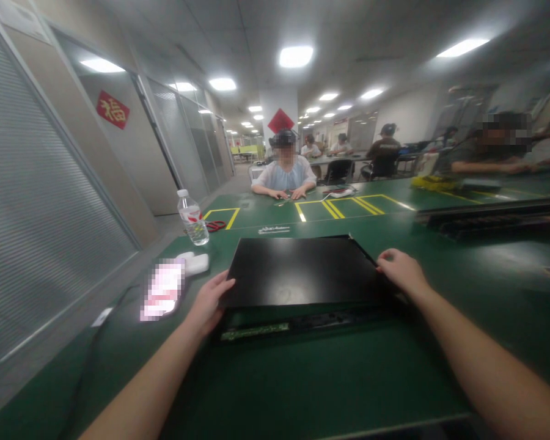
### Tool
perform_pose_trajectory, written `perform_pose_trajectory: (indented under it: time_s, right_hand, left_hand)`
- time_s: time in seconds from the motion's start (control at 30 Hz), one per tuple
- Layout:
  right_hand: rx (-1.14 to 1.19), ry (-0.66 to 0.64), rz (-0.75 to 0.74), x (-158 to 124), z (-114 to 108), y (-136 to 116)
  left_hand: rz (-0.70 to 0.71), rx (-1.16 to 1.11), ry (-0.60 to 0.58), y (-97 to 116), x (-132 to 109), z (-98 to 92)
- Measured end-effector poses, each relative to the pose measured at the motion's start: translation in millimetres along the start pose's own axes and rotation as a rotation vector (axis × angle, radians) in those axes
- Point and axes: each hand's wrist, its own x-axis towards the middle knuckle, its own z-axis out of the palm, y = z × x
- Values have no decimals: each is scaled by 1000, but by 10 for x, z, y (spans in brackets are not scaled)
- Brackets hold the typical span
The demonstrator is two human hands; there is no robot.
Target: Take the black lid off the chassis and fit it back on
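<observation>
A flat black panel, like a device cover, lies on the green table in front of me, slightly raised over a black chassis whose front edge shows beneath. My left hand grips the panel's left front corner, fingers curled on its edge. My right hand holds the panel's right edge, fingers closed over it.
A water bottle and red scissors stand at the left rear. A phone and a white object lie to the left. A long black unit lies to the right. Across the table sits a person, and others work behind.
</observation>
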Motion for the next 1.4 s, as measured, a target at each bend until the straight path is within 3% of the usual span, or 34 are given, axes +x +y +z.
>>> perform_pose_trajectory:
  time_s: [0.43, 1.4]
  right_hand:
    - [-216, 22, -95, -89, -24, -84]
    - [-195, 4, -125, -109, -60, -103]
  left_hand:
    - [-1, 50, -5, 3, -19, 22]
    - [38, 91, 17, -18, -22, 25]
